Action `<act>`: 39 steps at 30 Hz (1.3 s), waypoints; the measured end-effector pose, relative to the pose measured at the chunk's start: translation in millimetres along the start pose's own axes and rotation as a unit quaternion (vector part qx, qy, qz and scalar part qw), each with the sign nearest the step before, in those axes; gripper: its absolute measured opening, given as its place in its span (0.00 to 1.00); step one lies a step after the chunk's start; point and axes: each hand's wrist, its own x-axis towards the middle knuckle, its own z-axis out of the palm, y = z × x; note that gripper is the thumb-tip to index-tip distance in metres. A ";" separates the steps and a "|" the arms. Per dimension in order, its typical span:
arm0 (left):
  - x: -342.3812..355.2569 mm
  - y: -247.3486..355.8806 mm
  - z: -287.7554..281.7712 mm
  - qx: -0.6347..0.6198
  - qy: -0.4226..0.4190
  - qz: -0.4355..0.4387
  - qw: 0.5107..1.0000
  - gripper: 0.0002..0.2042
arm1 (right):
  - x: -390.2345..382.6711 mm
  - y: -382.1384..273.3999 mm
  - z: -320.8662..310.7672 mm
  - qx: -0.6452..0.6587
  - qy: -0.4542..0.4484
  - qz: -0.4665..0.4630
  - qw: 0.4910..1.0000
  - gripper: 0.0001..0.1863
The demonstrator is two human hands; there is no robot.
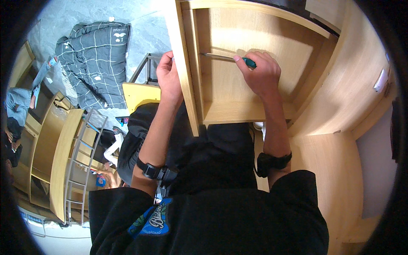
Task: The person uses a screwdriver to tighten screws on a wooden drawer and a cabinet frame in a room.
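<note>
A pulled-out light-wood drawer (242,111) lies in front of me. My right hand (262,75) is inside it, closed round the green handle of a screwdriver (221,56). The metal shaft points left, and its tip meets the inner face of the drawer's front panel (187,70). On the outer side of that panel is my left hand (169,78), its fingers curled together against the wood. Whatever they pinch is hidden by the fingers and the panel's edge. Nothing else shows in the drawer.
A yellow-seated stool (140,94) with a dark metal frame stands left of the drawer. Beyond it, a dark checked quilt (95,63) lies on the grey floor. A metal ladder (78,159) and other people are farther left. A wooden cabinet side (344,89) rises at the right.
</note>
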 end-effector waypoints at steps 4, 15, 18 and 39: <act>0.8 0.0 -0.1 -0.008 -0.005 0.001 1.000 0.05 | -1.2 1.7 1.0 0.007 0.005 -0.003 1.000 0.17; -1.2 2.3 1.5 0.008 0.003 -0.003 1.000 0.06 | -0.5 0.4 0.2 0.017 -0.004 0.008 1.000 0.18; -0.4 0.4 0.2 0.005 0.004 -0.003 1.000 0.06 | -0.4 1.8 -0.4 0.003 -0.009 0.002 1.000 0.17; 1.2 3.6 0.7 0.000 -0.010 -0.014 1.000 0.08 | -4.3 2.2 1.4 0.021 -0.011 0.003 1.000 0.13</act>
